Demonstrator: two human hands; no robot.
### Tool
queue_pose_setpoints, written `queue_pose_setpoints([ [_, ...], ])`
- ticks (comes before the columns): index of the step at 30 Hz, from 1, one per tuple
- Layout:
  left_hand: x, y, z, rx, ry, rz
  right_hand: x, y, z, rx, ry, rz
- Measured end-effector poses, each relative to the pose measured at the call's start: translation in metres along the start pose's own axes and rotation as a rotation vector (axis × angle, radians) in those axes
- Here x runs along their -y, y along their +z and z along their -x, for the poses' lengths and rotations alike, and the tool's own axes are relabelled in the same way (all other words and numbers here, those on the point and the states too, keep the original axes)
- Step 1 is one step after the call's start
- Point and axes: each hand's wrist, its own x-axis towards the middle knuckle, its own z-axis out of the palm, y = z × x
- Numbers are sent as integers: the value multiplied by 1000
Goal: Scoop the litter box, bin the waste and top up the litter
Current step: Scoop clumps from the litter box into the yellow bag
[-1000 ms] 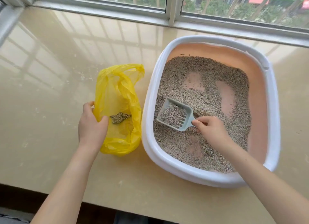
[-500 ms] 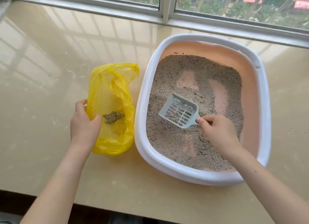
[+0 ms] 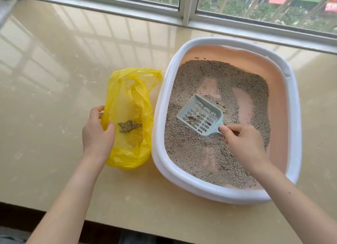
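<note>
Head view: right hand [image 3: 244, 145] grips scoop [image 3: 200, 116] mid-box; left hand [image 3: 97, 134] pinches bag [image 3: 131, 101] rim.

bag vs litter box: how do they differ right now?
The bag is yellow, thin and crumpled; the box is rigid, white-rimmed and peach inside. The bag holds one small clump; the box holds a wide litter layer with bare patches. The left hand holds the bag's edge; the right hand holds a scoop in the box. Both sit open on the sill.

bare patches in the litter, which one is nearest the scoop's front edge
The far-left patch, right beyond the scoop; the long one lies rightward, the third nearer the person.
</note>
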Motion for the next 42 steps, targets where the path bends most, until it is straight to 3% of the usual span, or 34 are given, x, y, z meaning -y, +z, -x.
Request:
queue_pose_setpoints([
  [11, 8, -6, -1, 31, -9, 156, 87, 13, 21, -55, -311, 70],
  [22, 20, -15, -8, 47, -14, 277, 148, 89, 44, -59, -554, 733],
  [26, 23, -17, -8, 58, -23, 285, 142, 107, 47, -140, -609, 786],
  [30, 28, -18, -9, 68, -20, 280, 131, 112, 47, -266, -777, 840],
  [34, 34, -21, -10, 73, -27, 269, 124, 114, 44, -199, -768, 693],
  [38, 40, -22, -9, 76, -37, 219, 122, 101, 37, -79, -436, 214],
  [42, 39, -22, -7, 7, 71, 45, 118, 81, 37, 24, -182, -220],
])
